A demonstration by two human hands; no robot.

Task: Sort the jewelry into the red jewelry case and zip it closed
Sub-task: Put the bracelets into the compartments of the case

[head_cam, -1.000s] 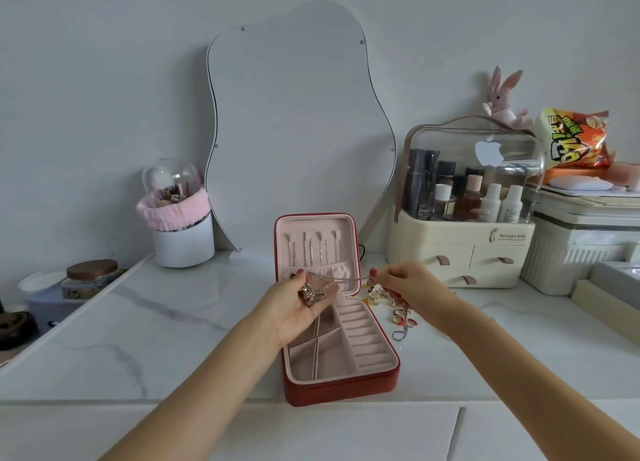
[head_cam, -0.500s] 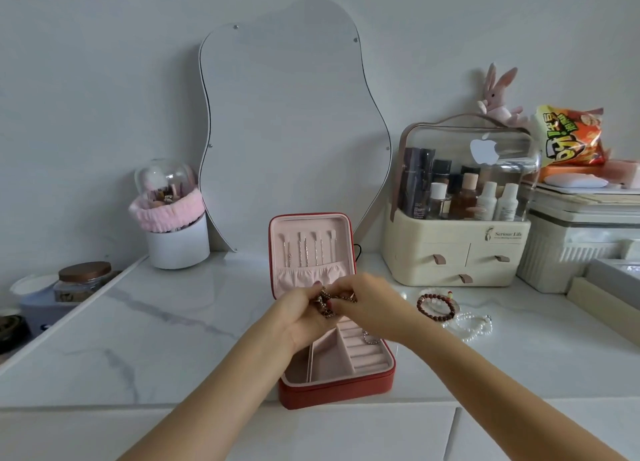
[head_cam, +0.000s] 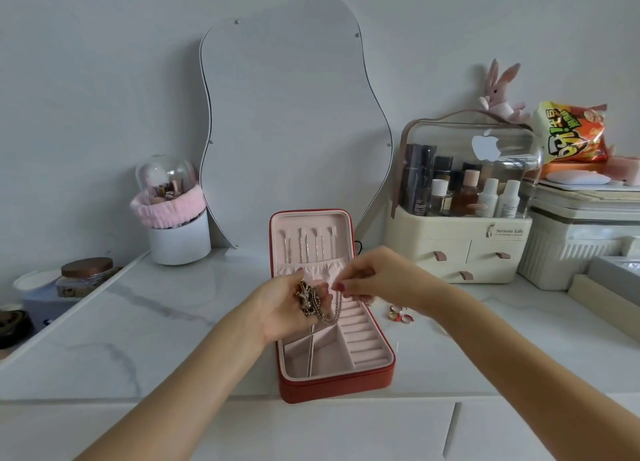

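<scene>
the left hand (head_cam: 284,308) cups a necklace (head_cam: 311,303) over the open red case (head_cam: 332,384) at the near counter edge; the right hand (head_cam: 377,280) pinches its chain. rings (head_cam: 400,313) lie just right of the case.

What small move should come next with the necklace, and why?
Probably lower the necklace into an open compartment of the red jewelry case. The left hand cradles its pendant, the right hand pinches the chain, and both sit above the case, whose lid stands open.
</scene>
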